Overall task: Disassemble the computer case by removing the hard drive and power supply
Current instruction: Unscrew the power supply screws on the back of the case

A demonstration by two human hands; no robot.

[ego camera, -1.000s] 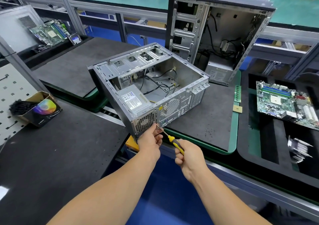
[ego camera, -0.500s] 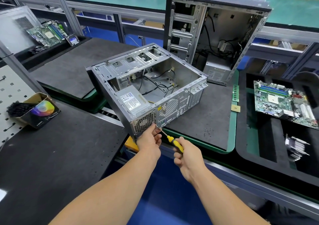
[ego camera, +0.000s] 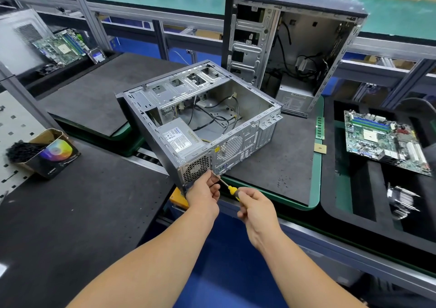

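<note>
A: We locate the computer case (ego camera: 205, 118) lying on its side on the dark mat (ego camera: 283, 166), open face up, rear panel toward us at the near edge. It is bare grey steel with perforated vents and an empty drive cage along the far wall.

B: We confirm the power supply (ego camera: 180, 140) sits in the near left corner, label facing up, its fan grille (ego camera: 197, 169) showing through the rear panel. Black cables (ego camera: 212, 118) lie loose on the case floor.

A: Our left hand (ego camera: 205, 194) rests at the rear corner beside the grille, fingers curled, pinching the screwdriver (ego camera: 226, 186) shaft near its tip. Our right hand (ego camera: 256, 207) grips the yellow-and-black handle, fingers closed round it.

B: We cannot make out the screw: the tip meets the panel behind the left fingers. We cannot identify a hard drive inside; the cage interior is shadowed.

A: A second case (ego camera: 295, 48) stands upright behind the first. A motherboard (ego camera: 382, 140) lies on the tray to the right; the heatsink (ego camera: 401, 200) nearer us is blurred.
</note>
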